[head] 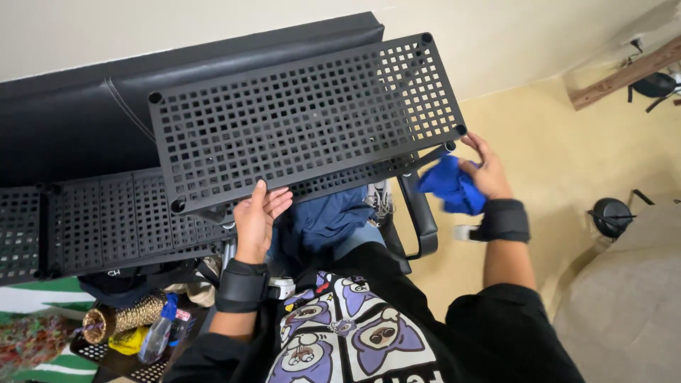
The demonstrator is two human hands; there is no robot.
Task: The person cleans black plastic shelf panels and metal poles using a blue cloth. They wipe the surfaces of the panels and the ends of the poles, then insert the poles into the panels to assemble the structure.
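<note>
While you look down from the head camera, your left hand (259,216) grips the near long edge of a black perforated metal panel (305,120), thumb on top, fingers curled under the rim. Panel is tilted, held up in front of you, its far edge toward the wall.

Your right hand (486,170) is closed on a bunched blue cloth (450,186), pressed at the panel's right near corner; fingertips touch that corner by the round end cap. Both wrists carry black wrist bands.

Hands are well apart, one at the near edge left of centre, one at the right corner.

Below the panel: a second perforated shelf (106,220), lying flat to the left. Blue fabric (323,220) lies under the panel between your hands. A spray bottle (157,333) with blue top sits lower left.
</note>
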